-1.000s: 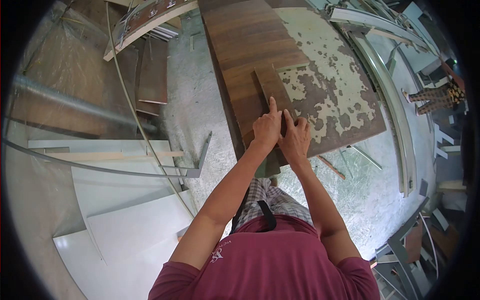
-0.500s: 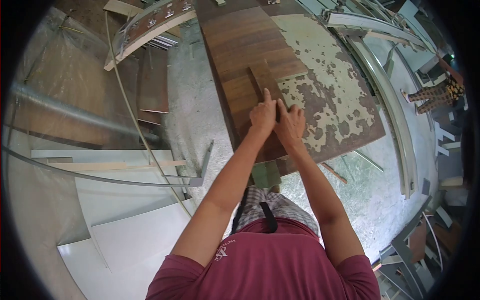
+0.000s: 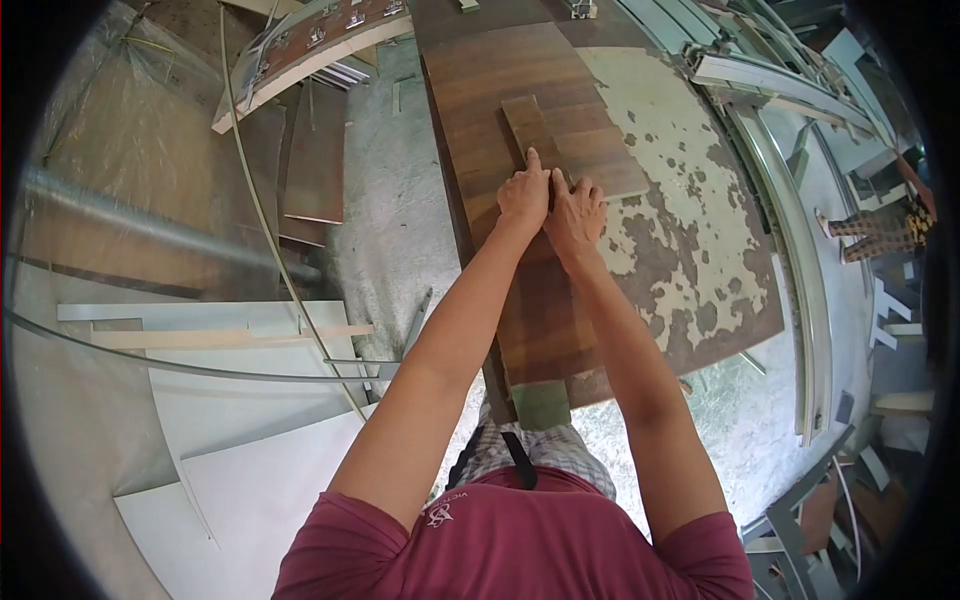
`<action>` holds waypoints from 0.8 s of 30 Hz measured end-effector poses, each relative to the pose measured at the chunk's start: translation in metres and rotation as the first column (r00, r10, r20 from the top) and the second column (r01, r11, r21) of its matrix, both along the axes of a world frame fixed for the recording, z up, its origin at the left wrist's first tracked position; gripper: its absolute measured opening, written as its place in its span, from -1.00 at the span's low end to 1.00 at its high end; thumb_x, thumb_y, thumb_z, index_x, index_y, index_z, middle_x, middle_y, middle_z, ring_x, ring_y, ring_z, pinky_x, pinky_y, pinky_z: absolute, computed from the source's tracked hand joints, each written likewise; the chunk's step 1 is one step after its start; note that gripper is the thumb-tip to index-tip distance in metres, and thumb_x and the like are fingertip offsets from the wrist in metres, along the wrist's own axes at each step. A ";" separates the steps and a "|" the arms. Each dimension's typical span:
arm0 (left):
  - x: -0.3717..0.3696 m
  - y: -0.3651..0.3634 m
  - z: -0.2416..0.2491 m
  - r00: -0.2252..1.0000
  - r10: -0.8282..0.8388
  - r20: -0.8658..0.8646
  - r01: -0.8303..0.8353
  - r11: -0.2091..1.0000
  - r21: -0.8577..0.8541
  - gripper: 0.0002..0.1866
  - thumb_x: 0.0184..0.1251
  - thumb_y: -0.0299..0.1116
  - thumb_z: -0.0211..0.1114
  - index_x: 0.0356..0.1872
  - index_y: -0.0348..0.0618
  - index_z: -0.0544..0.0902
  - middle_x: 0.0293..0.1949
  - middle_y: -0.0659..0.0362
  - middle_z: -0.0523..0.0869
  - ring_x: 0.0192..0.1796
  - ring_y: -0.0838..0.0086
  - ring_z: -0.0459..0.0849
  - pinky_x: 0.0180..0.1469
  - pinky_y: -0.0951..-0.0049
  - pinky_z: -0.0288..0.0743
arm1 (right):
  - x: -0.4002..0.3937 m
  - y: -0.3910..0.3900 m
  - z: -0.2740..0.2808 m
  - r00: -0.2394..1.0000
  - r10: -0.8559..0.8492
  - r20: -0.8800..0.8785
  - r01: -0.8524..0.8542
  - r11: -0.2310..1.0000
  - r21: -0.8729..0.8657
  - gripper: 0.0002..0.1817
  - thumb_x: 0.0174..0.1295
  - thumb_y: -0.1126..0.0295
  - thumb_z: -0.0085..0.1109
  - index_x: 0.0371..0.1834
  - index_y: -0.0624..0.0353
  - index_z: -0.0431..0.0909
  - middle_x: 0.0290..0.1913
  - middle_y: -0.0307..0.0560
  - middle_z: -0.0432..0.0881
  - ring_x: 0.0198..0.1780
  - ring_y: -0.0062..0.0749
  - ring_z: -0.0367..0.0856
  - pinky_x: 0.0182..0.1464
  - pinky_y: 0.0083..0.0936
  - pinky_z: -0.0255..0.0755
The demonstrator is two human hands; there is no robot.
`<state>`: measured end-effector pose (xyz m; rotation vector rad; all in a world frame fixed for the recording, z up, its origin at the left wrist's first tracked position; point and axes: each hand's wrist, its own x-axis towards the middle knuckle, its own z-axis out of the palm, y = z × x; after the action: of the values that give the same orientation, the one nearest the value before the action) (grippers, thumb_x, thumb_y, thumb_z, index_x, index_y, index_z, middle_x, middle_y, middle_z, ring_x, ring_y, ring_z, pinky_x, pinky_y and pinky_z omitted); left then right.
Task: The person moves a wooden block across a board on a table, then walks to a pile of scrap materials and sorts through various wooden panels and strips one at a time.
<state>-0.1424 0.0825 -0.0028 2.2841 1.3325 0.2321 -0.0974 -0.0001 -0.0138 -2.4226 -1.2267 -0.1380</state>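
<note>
A narrow brown wooden strip (image 3: 527, 122) lies on a wider wood-grain board (image 3: 480, 100). My left hand (image 3: 524, 196) grips the strip from the left, its index finger stretched along the top and the other fingers curled. Against the strip's right side is my right hand (image 3: 577, 217), index finger pointing forward and the remaining fingers bent over the board. The two hands almost touch, and both thumbs are hidden. Under the board is a worktable (image 3: 690, 250) with a patchy, peeling cream-and-brown top. A green block (image 3: 541, 405) shows at the near end.
A metal rail (image 3: 790, 260) runs along the table's right side. Leaning white panels (image 3: 270, 470) and a thin curved strip (image 3: 245, 170) stand at left. A board with metal fittings (image 3: 310, 50) is at upper left. Another person (image 3: 880, 225) is at far right.
Both hands and the wooden strip have slid forward along the board, away from my body. My view has shifted, so the table sits lower and farther right.
</note>
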 end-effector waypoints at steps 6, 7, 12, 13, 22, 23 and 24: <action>0.027 0.058 0.005 0.997 -0.032 -0.076 0.031 0.999 -0.017 -0.44 0.35 -0.12 -0.09 0.33 -0.04 0.11 -0.09 -0.10 0.60 -0.01 0.09 0.57 -0.01 0.13 0.44 | 0.026 0.064 -0.013 0.997 -0.042 0.061 0.040 0.999 0.036 -0.40 -0.08 0.18 0.26 0.13 -0.08 0.37 -0.08 -0.04 0.40 -0.01 -0.13 0.35 -0.06 -0.28 0.26; 0.032 0.068 0.006 0.996 -0.021 -0.087 0.019 1.000 -0.023 -0.45 0.35 -0.12 -0.09 0.32 -0.05 0.12 -0.09 -0.09 0.60 -0.01 0.08 0.57 -0.01 0.13 0.44 | 0.029 0.074 -0.012 0.997 -0.045 0.061 0.043 0.998 0.035 -0.40 -0.08 0.18 0.26 0.13 -0.08 0.37 -0.08 -0.04 0.40 -0.01 -0.13 0.35 -0.06 -0.28 0.26; 0.055 0.118 -0.002 0.999 -0.012 -0.032 0.013 0.999 0.038 -0.48 0.33 -0.11 -0.06 0.27 -0.07 0.21 -0.13 -0.11 0.61 -0.03 0.05 0.58 -0.03 0.10 0.44 | 0.053 0.122 -0.012 0.997 -0.035 0.073 0.034 0.999 0.016 -0.51 0.02 0.20 0.17 0.08 -0.09 0.39 -0.03 -0.03 0.41 0.03 -0.14 0.35 -0.04 -0.28 0.26; 0.060 0.129 -0.001 0.999 -0.020 -0.039 0.022 0.999 0.039 -0.48 0.34 -0.12 -0.07 0.27 -0.07 0.20 -0.09 -0.09 0.60 -0.01 0.08 0.57 -0.02 0.13 0.44 | 0.057 0.132 -0.009 0.997 -0.038 0.071 0.037 0.999 0.010 -0.51 0.02 0.20 0.17 0.08 -0.09 0.39 -0.03 -0.03 0.41 0.03 -0.14 0.35 -0.04 -0.28 0.26; 0.095 0.209 -0.003 0.999 0.019 -0.030 -0.018 0.999 0.044 -0.56 0.34 -0.13 -0.06 0.17 -0.10 0.31 -0.03 -0.06 0.57 0.05 0.10 0.54 0.01 0.16 0.42 | 0.094 0.217 -0.011 0.998 0.003 0.061 -0.001 0.999 -0.033 -0.59 0.03 0.18 0.16 -0.01 -0.08 0.43 0.00 -0.06 0.42 0.04 -0.13 0.36 -0.05 -0.27 0.30; 0.098 0.215 -0.001 0.999 0.025 -0.020 -0.024 0.998 0.055 -0.57 0.34 -0.13 -0.06 0.16 -0.09 0.32 -0.03 -0.05 0.57 0.05 0.11 0.54 0.02 0.15 0.42 | 0.097 0.225 -0.010 0.998 -0.005 0.065 0.007 0.999 -0.040 -0.60 0.03 0.17 0.15 -0.01 -0.09 0.44 0.01 -0.07 0.42 0.04 -0.13 0.36 -0.05 -0.27 0.30; 0.101 0.222 -0.003 1.000 0.023 -0.017 -0.022 0.998 0.058 -0.57 0.34 -0.13 -0.06 0.16 -0.09 0.32 -0.03 -0.05 0.57 0.05 0.11 0.54 0.02 0.15 0.42 | 0.100 0.232 -0.011 0.997 -0.013 0.071 0.016 0.999 -0.044 -0.60 0.04 0.15 0.15 -0.01 -0.09 0.44 0.01 -0.07 0.42 0.05 -0.13 0.36 -0.04 -0.26 0.31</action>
<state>-0.0419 0.3047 -0.0057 2.3244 1.3783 0.2615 0.0026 0.2319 -0.0244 -2.4848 -1.2557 -0.2041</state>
